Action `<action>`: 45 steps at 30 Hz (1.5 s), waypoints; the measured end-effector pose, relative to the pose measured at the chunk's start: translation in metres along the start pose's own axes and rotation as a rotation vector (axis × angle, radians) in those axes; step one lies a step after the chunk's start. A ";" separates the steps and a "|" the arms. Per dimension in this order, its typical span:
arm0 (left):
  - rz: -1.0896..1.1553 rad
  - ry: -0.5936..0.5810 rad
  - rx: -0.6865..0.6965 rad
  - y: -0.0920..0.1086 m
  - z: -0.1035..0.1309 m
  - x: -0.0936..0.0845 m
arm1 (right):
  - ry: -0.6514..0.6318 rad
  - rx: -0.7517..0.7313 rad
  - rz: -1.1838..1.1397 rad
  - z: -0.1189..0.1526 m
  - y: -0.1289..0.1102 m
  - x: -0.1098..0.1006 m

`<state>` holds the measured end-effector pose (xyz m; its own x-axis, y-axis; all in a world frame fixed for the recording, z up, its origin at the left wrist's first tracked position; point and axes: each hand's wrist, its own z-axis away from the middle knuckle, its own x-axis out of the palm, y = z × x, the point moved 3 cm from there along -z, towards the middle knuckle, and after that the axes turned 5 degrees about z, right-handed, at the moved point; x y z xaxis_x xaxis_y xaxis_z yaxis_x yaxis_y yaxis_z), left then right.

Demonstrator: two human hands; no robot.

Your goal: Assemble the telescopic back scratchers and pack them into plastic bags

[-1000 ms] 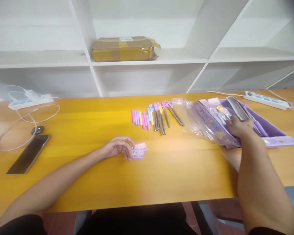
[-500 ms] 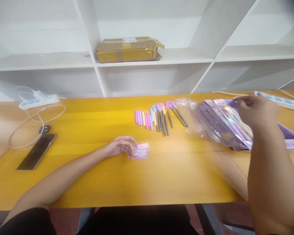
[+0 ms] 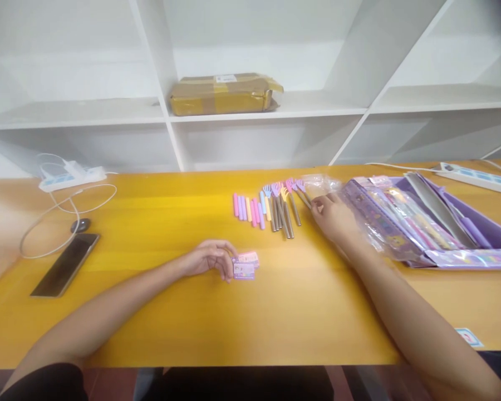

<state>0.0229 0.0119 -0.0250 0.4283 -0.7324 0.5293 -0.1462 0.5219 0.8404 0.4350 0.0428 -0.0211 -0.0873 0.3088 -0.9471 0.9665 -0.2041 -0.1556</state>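
Note:
My left hand [image 3: 212, 260] rests on the table, loosely curled, fingers apart, its fingertips beside a small pile of pink and purple cards [image 3: 244, 271]. Closed fingers show on my right hand [image 3: 334, 216], at the ends of the rightmost metal handles; whether it holds anything is hidden. Several hand-shaped scratchers [image 3: 284, 195] with metal handles lie in a bunch left of it. Short pastel sticks [image 3: 248, 209] form a row farther left. Beyond my right wrist sits an open purple box [image 3: 495, 228] with wrapped stationery packs [image 3: 404, 214].
Clear plastic wrap [image 3: 323, 182] lies by the box. A phone [image 3: 64, 266], a black mouse [image 3: 80, 225] and a white power strip [image 3: 73, 177] are left; another strip [image 3: 480, 177] is behind the box. A taped parcel [image 3: 223, 96] sits on the shelf. A small card [image 3: 468, 337] lies front right.
My right hand has moved left and down from over the purple box to the scratcher handles, uncovering the box's inside. My left hand stays beside the cards. The view has shifted slightly.

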 end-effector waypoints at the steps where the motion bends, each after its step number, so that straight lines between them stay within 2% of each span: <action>1: 0.001 0.001 -0.002 -0.001 0.000 -0.001 | 0.006 -0.010 -0.011 0.000 -0.002 0.000; 4: -0.003 0.006 -0.007 -0.003 0.000 -0.003 | -0.011 -0.023 -0.031 0.001 -0.010 0.003; 8: -0.013 0.000 -0.012 -0.003 -0.001 -0.004 | -0.096 -0.044 -0.022 0.002 -0.024 0.009; 14: -0.008 -0.001 -0.019 -0.001 -0.001 -0.003 | -0.224 -0.044 0.142 0.003 -0.037 0.017; 17: -0.003 0.045 -0.019 -0.001 0.000 -0.001 | -0.223 -0.022 0.189 0.004 -0.039 0.017; 19: -0.032 0.123 0.001 0.001 0.000 -0.002 | -0.214 -0.013 0.184 0.004 -0.040 0.015; 22: -0.271 0.312 0.067 0.013 -0.005 -0.014 | -0.219 -0.011 0.137 0.005 -0.039 0.012; 26: -1.015 0.600 0.241 0.048 -0.030 -0.041 | -0.230 0.015 0.056 0.004 -0.036 0.008; 27: -1.160 0.641 0.297 0.058 -0.040 -0.047 | -0.229 0.019 0.039 0.004 -0.036 0.007; 30: -1.306 0.593 0.346 0.078 -0.073 -0.071 | -0.234 0.022 -0.014 0.002 -0.035 0.005; 31: -1.354 0.553 0.322 0.081 -0.083 -0.078 | -0.234 0.024 -0.031 0.002 -0.034 0.004; 35: -1.364 0.514 0.250 0.082 -0.105 -0.104 | -0.229 0.034 -0.072 0.000 -0.032 0.003; 40: -1.358 0.447 0.274 0.072 -0.105 -0.106 | -0.224 0.018 -0.087 -0.002 -0.032 0.006; 45: -1.364 0.441 0.271 0.072 -0.108 -0.105 | -0.224 0.019 -0.077 -0.003 -0.032 0.009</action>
<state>0.0639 0.1742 -0.0328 0.5947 -0.3641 -0.7168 0.4506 -0.5874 0.6722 0.4046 0.0549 -0.0233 -0.2136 0.1110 -0.9706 0.9506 -0.2056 -0.2327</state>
